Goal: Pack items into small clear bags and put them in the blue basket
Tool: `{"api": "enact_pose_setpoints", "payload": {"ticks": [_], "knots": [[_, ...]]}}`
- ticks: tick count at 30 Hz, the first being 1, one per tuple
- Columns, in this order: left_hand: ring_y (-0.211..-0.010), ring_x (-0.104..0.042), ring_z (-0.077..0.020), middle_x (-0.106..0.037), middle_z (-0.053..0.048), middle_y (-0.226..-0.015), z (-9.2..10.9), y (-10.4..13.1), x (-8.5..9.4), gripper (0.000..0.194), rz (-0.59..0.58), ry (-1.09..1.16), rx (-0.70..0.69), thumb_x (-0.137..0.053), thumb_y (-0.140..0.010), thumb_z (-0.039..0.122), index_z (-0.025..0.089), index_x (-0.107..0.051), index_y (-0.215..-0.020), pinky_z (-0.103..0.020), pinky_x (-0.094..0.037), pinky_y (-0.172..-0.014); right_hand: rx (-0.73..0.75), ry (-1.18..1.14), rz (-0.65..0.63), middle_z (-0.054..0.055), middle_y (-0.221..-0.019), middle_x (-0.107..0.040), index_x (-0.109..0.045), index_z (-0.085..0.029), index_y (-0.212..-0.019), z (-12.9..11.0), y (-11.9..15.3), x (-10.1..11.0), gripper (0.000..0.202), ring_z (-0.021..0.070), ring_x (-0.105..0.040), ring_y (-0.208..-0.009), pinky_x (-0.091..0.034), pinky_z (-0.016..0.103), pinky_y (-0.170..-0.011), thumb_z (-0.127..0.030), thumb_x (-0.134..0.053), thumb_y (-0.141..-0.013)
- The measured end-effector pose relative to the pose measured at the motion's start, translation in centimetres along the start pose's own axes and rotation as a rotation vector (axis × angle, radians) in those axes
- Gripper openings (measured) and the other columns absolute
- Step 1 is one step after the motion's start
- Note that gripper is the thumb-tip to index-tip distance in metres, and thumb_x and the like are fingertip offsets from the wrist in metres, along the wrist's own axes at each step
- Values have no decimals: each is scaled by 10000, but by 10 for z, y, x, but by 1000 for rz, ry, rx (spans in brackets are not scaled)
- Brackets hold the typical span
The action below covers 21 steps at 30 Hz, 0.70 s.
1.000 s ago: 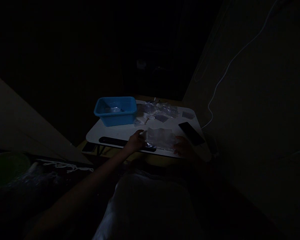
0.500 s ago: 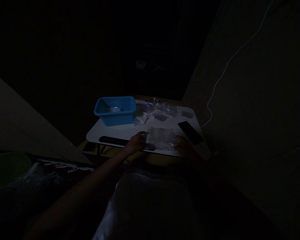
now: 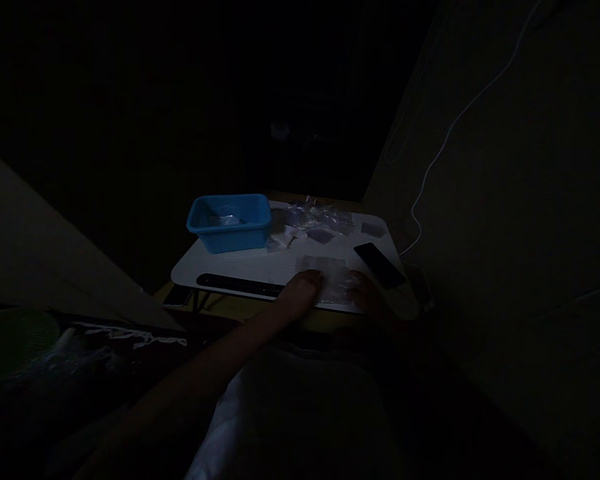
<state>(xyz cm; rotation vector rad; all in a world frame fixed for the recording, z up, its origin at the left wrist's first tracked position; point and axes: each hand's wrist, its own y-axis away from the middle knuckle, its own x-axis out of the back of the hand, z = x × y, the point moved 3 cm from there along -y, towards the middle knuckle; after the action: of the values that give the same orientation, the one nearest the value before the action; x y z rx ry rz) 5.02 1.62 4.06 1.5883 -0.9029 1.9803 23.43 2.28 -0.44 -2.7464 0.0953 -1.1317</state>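
Observation:
A clear, pale plastic bag (image 3: 334, 275) lies at the front of a small white table (image 3: 265, 265). My left hand (image 3: 301, 292) rests over its left part with the fingers curled down on the plastic, covering that side. At the right edge, my right hand (image 3: 361, 292) has its fingers closed on the bag; the thumb is hard to make out in the dark. Behind the bag lie a crumpled heap of clear plastic bags (image 3: 317, 217) and a small flat packet (image 3: 321, 235). To the right of my right hand is a dark phone (image 3: 379, 264).
A blue plastic basin (image 3: 235, 238) with clear plastic inside stands at the table's back left. Another flat packet (image 3: 373, 229) lies at the back right. A white cable (image 3: 447, 137) hangs along the right wall. A green basket (image 3: 17, 341) sits low on the left.
My left hand has moved right, from the bag's left edge onto its left part. The bag now looks flatter. My right hand stays at the right edge.

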Motion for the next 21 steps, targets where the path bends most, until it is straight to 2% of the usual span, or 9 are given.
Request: {"api": "enact_pose_setpoints", "payload": {"ticks": [3, 6, 9, 15, 21], "knots": [[-1147, -463, -217, -524, -181, -1195, 4, -5, -12, 330, -18, -45, 37, -403, -815, 113, 44, -498, -1122, -333, -350, -987, -32, 42, 3, 41, -821, -654, -494, -172, -1161, 1, 2, -1, 512, 174, -590, -697, -477, 289, -604, -168, -485, -649], [-1221, -385, -233, -439, -194, -1291, -2, -4, -21, 390, -20, -58, 88, -347, -870, 207, 38, -429, -1212, -373, -310, -1011, -16, 64, 44, 51, -871, -653, -539, -178, -1104, 3, 4, -1, 453, 185, -594, -768, -478, 299, -647, -168, -473, -656], [-1260, -323, -246, -380, -189, -1341, -8, -2, -28, 445, -50, -76, 114, -309, -889, 270, 38, -383, -1261, -387, -268, -1029, 34, 86, 81, 32, -832, -655, -563, -202, -1074, 6, 1, -1, 398, 176, -595, -745, -474, 300, -653, -191, -452, -691], [-1294, -252, -255, -295, -184, -1392, -14, 2, -32, 529, -95, -100, 165, -252, -900, 354, 36, -306, -1319, -375, -219, -1048, 49, 155, 115, 55, -827, -667, -574, -153, -1068, 6, -8, 0, 394, 178, -598, -741, -466, 296, -704, -174, -458, -693], [-1307, -213, -268, -260, -176, -1408, -26, -5, -33, 562, -105, -100, 223, -219, -900, 398, 45, -298, -1330, -400, -198, -1054, 0, 225, 173, 96, -978, -656, -572, -132, -1076, 2, -19, 0, 378, 205, -600, -881, -458, 316, -805, -196, -457, -721]]}}
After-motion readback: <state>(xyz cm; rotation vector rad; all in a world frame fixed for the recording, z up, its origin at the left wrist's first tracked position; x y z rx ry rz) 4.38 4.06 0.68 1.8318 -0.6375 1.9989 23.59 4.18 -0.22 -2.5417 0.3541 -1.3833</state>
